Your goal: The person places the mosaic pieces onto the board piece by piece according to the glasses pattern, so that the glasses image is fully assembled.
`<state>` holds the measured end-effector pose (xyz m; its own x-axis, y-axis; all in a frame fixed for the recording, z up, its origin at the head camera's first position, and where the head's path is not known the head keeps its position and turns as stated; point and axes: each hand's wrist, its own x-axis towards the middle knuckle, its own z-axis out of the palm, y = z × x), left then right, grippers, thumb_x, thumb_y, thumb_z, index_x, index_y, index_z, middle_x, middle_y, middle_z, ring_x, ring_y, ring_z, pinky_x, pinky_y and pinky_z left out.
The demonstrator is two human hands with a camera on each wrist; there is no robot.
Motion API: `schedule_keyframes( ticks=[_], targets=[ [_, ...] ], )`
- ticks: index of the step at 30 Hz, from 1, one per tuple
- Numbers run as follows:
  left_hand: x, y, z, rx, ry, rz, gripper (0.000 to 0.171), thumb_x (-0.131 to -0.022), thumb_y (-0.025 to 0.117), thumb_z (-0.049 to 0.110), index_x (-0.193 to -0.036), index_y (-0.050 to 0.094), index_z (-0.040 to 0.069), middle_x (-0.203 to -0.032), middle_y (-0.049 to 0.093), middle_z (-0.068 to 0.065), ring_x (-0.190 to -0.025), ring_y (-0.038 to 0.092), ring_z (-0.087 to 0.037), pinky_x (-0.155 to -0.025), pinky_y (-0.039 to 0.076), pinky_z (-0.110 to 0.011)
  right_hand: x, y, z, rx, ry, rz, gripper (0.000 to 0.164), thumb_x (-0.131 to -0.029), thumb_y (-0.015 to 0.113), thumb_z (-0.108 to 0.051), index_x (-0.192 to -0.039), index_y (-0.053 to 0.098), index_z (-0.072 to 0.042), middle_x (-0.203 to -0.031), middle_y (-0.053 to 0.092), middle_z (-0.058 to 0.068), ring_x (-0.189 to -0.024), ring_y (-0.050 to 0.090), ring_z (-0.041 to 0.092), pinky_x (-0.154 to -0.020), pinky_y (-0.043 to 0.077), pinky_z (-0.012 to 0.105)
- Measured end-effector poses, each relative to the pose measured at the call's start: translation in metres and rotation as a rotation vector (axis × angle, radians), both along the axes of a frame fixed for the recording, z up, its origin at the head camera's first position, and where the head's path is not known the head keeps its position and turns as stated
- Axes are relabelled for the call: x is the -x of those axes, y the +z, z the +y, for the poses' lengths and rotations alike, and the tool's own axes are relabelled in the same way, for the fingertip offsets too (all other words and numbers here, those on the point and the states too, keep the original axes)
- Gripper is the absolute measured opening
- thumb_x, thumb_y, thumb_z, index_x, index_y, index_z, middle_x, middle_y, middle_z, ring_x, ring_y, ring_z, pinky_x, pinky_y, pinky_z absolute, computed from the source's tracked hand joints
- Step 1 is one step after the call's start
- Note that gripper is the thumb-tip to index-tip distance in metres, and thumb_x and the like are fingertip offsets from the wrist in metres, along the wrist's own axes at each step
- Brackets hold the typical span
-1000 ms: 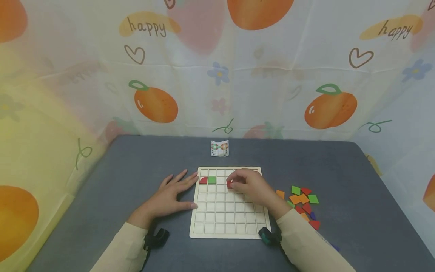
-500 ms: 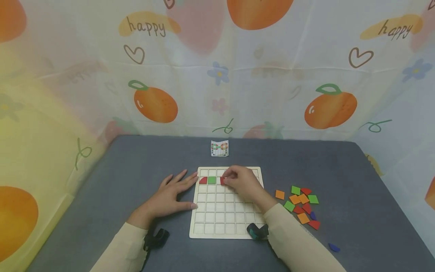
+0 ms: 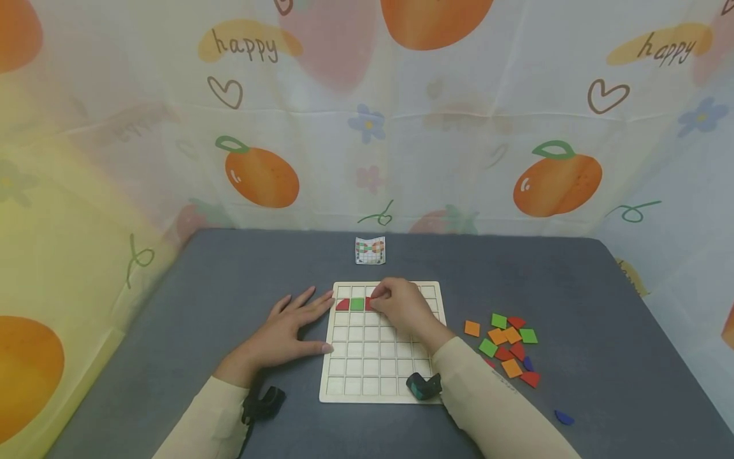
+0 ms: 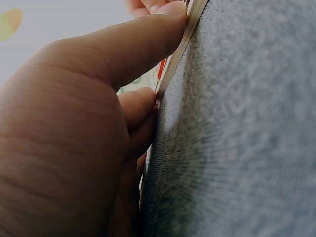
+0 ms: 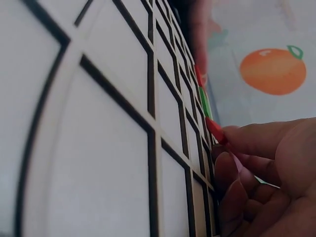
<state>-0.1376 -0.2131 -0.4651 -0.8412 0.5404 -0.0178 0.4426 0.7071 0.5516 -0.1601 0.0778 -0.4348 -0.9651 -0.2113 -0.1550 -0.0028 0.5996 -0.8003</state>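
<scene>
My right hand (image 3: 401,308) pinches a red tile (image 5: 216,131) between thumb and fingers, low over the grid board (image 3: 364,370). The tile is at the third cell of the second row, right beside a green square tile (image 3: 357,304). Left of that green tile lies a red tile (image 3: 343,305) with a curved edge, in the row's first cell. My left hand (image 3: 289,333) lies with fingers spread along the board's left edge, thumb and fingertips touching the rim. In the left wrist view its thumb (image 4: 148,47) rests on the board's edge.
Several orange, green, red and blue tiles lie loosely right of the board, such as an orange square (image 3: 512,368). A blue tile (image 3: 564,417) lies apart, nearer the front. Behind the board stands a small printed card (image 3: 370,250). The grey tabletop (image 3: 258,268) meets a fruit-patterned cloth.
My right hand has moved left along the second row with the red tile, up to the green tile. The left hand has stayed still.
</scene>
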Motion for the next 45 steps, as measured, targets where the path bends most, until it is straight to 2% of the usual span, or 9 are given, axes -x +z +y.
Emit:
schedule_keyframes(
  ticks=[11,26,34,37,42,45],
  targets=[
    [0.001,-0.003,0.0,0.001,0.0,0.0,0.1,-0.091,0.08,0.067,-0.172,0.038,0.024,-0.175,0.032,0.008,-0.165,0.013,-0.033,-0.124,-0.002,-0.069,-0.002,-0.002,0.001,0.016,0.001,0.004,0.009,-0.107,0.074,-0.019,-0.112,0.077,-0.014,-0.103,0.071,-0.002,-0.095,0.065,0.02,-0.089,0.055,0.045],
    [0.0,-0.004,-0.001,-0.003,-0.011,0.006,0.1,-0.092,0.08,0.066,-0.172,0.039,0.023,-0.175,0.032,0.007,-0.165,0.013,-0.032,-0.124,-0.001,-0.069,-0.005,-0.009,0.011,0.084,0.061,0.039,0.018,-0.109,0.071,-0.031,-0.12,0.076,-0.02,-0.112,0.071,-0.004,-0.106,0.066,0.02,-0.093,0.054,0.05],
    [0.0,-0.003,0.0,-0.002,-0.011,0.012,0.099,-0.092,0.08,0.065,-0.171,0.04,0.022,-0.174,0.033,0.007,-0.165,0.014,-0.034,-0.124,-0.001,-0.069,-0.012,-0.008,0.025,0.209,0.114,0.035,0.029,-0.109,0.071,-0.032,-0.131,0.075,-0.014,-0.115,0.07,-0.003,-0.096,0.068,0.021,-0.082,0.056,0.044],
    [0.0,-0.003,0.001,0.002,-0.006,0.013,0.099,-0.092,0.081,0.064,-0.171,0.04,0.023,-0.174,0.033,0.007,-0.165,0.013,-0.033,-0.124,-0.001,-0.069,-0.015,-0.004,0.031,0.255,0.134,0.033,0.036,-0.109,0.07,-0.036,-0.135,0.072,-0.01,-0.118,0.07,-0.001,-0.096,0.069,0.023,-0.081,0.057,0.043],
    [0.0,-0.002,0.0,-0.011,-0.008,0.021,0.097,-0.093,0.081,0.063,-0.17,0.041,0.02,-0.174,0.035,0.003,-0.164,0.015,-0.037,-0.123,0.0,-0.071,-0.019,0.002,0.041,0.337,0.156,0.027,0.045,-0.11,0.068,-0.04,-0.14,0.068,-0.007,-0.127,0.071,0.003,-0.107,0.071,0.03,-0.088,0.058,0.049],
    [0.0,-0.003,-0.001,-0.002,-0.007,0.021,0.098,-0.092,0.081,0.063,-0.171,0.04,0.022,-0.174,0.034,0.005,-0.165,0.014,-0.035,-0.123,-0.001,-0.069,-0.022,0.007,0.046,0.391,0.158,0.025,0.047,-0.112,0.065,-0.039,-0.143,0.065,-0.004,-0.133,0.068,0.011,-0.113,0.069,0.035,-0.095,0.056,0.054]
  ],
)
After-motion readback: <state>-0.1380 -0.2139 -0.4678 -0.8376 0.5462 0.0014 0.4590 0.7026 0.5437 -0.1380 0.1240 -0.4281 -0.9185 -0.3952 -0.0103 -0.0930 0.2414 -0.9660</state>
